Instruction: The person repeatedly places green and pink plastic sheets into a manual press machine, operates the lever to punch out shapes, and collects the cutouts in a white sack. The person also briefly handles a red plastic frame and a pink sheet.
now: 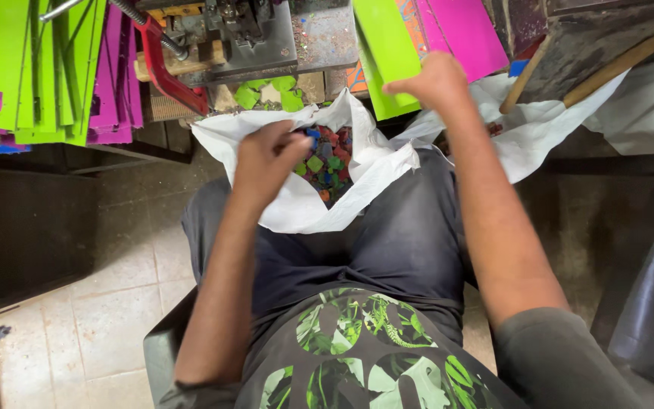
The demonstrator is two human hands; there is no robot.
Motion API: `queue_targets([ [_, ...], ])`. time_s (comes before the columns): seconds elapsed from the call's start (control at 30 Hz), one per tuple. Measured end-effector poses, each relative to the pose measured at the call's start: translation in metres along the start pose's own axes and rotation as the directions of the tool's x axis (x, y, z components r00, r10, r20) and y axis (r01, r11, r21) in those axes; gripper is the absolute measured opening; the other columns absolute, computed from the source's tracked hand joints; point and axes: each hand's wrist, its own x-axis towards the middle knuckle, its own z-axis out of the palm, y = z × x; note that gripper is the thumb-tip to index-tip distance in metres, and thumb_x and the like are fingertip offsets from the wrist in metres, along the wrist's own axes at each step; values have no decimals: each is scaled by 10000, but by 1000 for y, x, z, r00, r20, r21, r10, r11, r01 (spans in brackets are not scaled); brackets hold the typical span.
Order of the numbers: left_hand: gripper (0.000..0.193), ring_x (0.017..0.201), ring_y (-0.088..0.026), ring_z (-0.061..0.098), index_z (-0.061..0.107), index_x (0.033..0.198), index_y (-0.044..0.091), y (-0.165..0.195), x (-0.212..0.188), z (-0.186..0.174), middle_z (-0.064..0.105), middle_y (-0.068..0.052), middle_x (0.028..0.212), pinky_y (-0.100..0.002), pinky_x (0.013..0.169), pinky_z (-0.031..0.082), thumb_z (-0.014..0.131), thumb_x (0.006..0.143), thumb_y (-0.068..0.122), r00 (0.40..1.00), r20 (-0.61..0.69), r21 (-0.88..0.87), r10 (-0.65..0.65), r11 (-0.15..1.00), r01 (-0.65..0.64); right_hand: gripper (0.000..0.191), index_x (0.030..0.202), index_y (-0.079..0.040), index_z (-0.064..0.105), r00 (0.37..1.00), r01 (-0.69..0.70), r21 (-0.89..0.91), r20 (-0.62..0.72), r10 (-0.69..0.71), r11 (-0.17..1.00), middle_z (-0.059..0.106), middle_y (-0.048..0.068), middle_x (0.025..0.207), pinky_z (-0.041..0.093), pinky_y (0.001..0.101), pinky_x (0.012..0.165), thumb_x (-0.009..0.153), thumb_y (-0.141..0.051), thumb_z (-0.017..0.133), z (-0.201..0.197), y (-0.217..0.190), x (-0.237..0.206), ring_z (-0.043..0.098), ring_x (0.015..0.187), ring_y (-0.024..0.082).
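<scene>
Here, left hand [266,160] curled loosely over white sack [357,178] of coloured scraps; right hand [434,82] pinching green sheet [381,47].

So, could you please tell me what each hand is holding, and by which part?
The right hand holds a green sheet near its lower edge. The left hand hovers over the white bag of coloured scraps; its grip cannot be told.
</scene>
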Motion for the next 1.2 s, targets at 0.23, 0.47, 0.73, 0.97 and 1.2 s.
queue_targets([
  [0.23,525,648,-106,699,687,1161,-32,44,46,73,751,-64,792,-255,574,557,749,884,409,997,63,-204,-37,978,49,602,1283,7,715,905,213,811,46,-423,545,739,17,1040,537,270,827,748,-230,859,-61,34,-34,663,915,134],
  [0.47,353,605,-171,726,714,967,-121,26,96,116,752,-149,796,-266,479,557,677,959,229,970,7,-606,-243,770,198,812,1359,-54,690,817,546,340,-11,-577,766,638,124,1254,552,347,882,596,-155,950,-79,10,-54,637,1046,232],
  [0.73,353,766,-275,797,589,989,-197,-7,122,120,744,-274,885,-307,643,657,604,1018,155,908,48,-874,-416,422,240,621,1401,10,630,910,410,640,-243,-335,650,767,71,1030,606,246,714,849,-106,891,-63,12,-36,732,852,89],
  [0.97,402,716,-250,748,664,1285,-14,5,92,81,783,-151,914,-365,600,596,631,1032,296,968,-250,34,-19,999,28,465,1376,42,688,794,597,524,-494,-354,608,723,1,930,462,177,621,933,28,827,-39,-14,-17,617,749,16],
  [1.2,649,663,-324,701,372,1566,131,11,80,53,717,-127,782,-465,586,543,635,1000,308,994,-94,772,62,634,34,417,1352,32,709,779,609,530,-539,-320,591,689,-6,887,477,175,630,952,31,826,-36,-32,-13,630,747,16],
])
